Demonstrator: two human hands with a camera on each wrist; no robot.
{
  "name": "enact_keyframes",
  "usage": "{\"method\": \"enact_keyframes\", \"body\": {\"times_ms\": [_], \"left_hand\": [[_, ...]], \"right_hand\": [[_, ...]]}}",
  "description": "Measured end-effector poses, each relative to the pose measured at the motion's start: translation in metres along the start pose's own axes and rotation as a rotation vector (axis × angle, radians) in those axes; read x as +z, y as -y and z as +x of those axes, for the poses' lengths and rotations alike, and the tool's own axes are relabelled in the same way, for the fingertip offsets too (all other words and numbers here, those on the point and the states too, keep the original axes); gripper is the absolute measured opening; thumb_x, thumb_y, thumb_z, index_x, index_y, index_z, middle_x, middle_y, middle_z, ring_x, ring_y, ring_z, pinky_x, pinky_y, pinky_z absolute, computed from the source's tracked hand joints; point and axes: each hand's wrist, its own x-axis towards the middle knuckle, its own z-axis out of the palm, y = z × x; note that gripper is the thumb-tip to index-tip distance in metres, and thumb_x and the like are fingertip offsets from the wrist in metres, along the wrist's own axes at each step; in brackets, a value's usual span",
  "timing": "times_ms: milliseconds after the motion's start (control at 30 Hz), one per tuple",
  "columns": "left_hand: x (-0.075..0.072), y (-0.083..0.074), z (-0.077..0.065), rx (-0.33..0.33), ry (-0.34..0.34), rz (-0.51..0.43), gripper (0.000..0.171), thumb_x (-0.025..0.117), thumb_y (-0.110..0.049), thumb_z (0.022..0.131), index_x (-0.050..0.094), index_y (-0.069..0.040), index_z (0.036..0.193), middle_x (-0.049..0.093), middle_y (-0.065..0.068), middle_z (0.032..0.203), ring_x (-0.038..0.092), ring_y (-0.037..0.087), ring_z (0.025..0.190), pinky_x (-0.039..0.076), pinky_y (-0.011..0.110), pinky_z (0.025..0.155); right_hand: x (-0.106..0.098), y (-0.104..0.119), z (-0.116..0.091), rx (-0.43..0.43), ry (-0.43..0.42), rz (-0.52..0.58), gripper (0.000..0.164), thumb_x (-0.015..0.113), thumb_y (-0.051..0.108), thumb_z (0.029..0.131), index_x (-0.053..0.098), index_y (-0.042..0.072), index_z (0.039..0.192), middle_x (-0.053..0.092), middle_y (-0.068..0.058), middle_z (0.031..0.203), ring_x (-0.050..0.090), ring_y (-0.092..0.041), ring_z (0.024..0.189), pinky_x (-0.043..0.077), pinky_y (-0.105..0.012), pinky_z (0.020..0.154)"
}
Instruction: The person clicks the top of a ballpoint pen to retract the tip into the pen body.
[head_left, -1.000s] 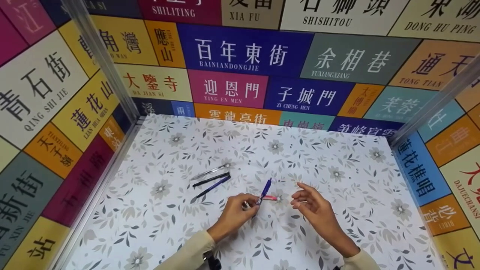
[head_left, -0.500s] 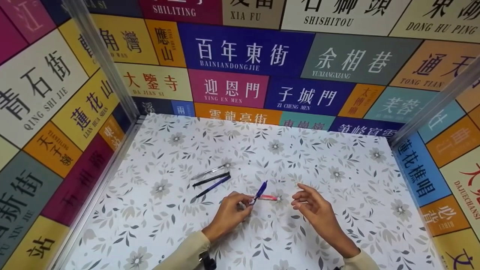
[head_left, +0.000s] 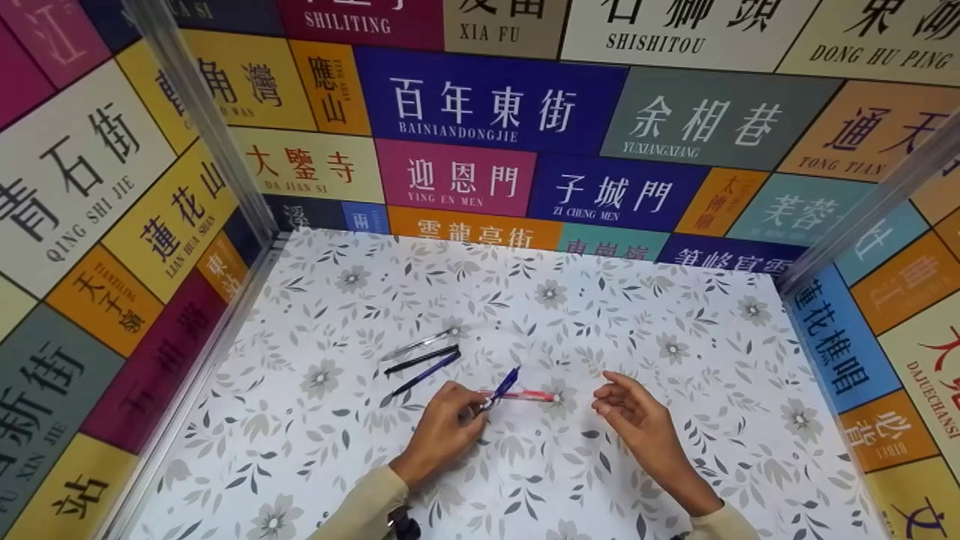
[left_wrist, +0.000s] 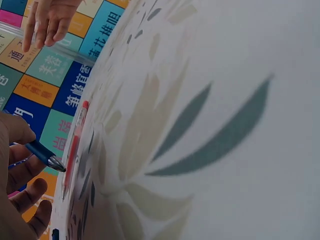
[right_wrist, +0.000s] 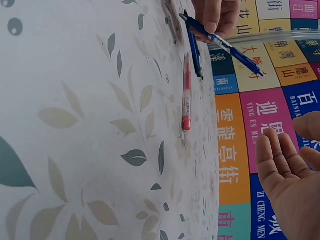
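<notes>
My left hand (head_left: 442, 427) pinches a blue click pen (head_left: 507, 381) between thumb and fingers, slightly above the table. In the left wrist view the blue pen's (left_wrist: 45, 155) silvery tip points downward. Beyond that pen lies a clear pen with red ink (head_left: 534, 395), flat on the table and partly covered by it in the head view. My right hand (head_left: 645, 426) hovers to the right with loosely bent fingers and holds nothing. To the left lie a clear pen (head_left: 420, 344), a black pen (head_left: 421, 359) and a dark blue pen (head_left: 426, 374), close together.
A white floral cloth (head_left: 637, 315) covers the table. Colourful panels with printed signs (head_left: 491, 105) enclose it at the back and both sides. Clear corner strips (head_left: 217, 127) run up where the panels meet.
My left hand has moved left and nearer to me with the blue pen, so more of the red pen shows. My right hand has shifted slightly to the right.
</notes>
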Motion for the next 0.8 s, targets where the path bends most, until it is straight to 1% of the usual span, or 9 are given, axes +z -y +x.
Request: {"method": "enact_keyframes", "body": {"times_ms": [200,367,533,633,800], "left_hand": [[-0.003,0.006,-0.004,-0.012,-0.018,0.028,0.017,0.086,-0.007,0.091,0.081,-0.008,0.107,0.071,0.004,0.095,0.064,0.018,0.089,0.056,0.029,0.078],[-0.006,0.013,-0.009,-0.011,-0.041,0.068,0.017,0.088,-0.008,0.089,0.082,-0.009,0.105,0.069,0.004,0.094,0.061,0.016,0.091,0.055,0.034,0.081],[-0.009,0.020,-0.012,-0.026,-0.061,0.093,0.017,0.089,-0.010,0.089,0.082,-0.011,0.104,0.067,0.003,0.097,0.060,0.015,0.092,0.053,0.038,0.084],[-0.011,0.024,-0.012,-0.018,-0.079,0.117,0.017,0.089,-0.010,0.088,0.082,-0.011,0.104,0.069,0.002,0.096,0.061,0.016,0.092,0.052,0.041,0.085],[-0.016,0.031,-0.010,0.025,-0.105,0.188,0.017,0.091,-0.012,0.087,0.082,-0.011,0.101,0.072,0.003,0.092,0.062,0.020,0.093,0.051,0.045,0.085]], "right_hand": [[-0.002,-0.001,-0.001,0.022,-0.011,-0.002,0.050,0.071,-0.010,0.101,0.060,-0.002,0.150,0.069,-0.027,0.120,0.075,-0.031,0.109,0.061,-0.026,0.094],[-0.002,-0.002,-0.002,0.032,-0.022,-0.002,0.050,0.072,-0.011,0.100,0.061,-0.003,0.149,0.070,-0.027,0.119,0.075,-0.029,0.108,0.061,-0.026,0.093],[-0.002,-0.002,-0.003,0.033,-0.023,0.007,0.050,0.072,-0.012,0.100,0.061,-0.004,0.148,0.069,-0.032,0.119,0.075,-0.027,0.107,0.061,-0.026,0.093],[-0.001,-0.002,-0.003,0.024,-0.021,0.010,0.049,0.071,-0.013,0.100,0.061,-0.005,0.148,0.068,-0.034,0.118,0.076,-0.026,0.107,0.061,-0.026,0.093],[-0.001,-0.002,-0.004,-0.010,-0.015,0.023,0.049,0.069,-0.015,0.100,0.060,-0.008,0.148,0.068,-0.034,0.118,0.075,-0.027,0.107,0.061,-0.025,0.093]]}}
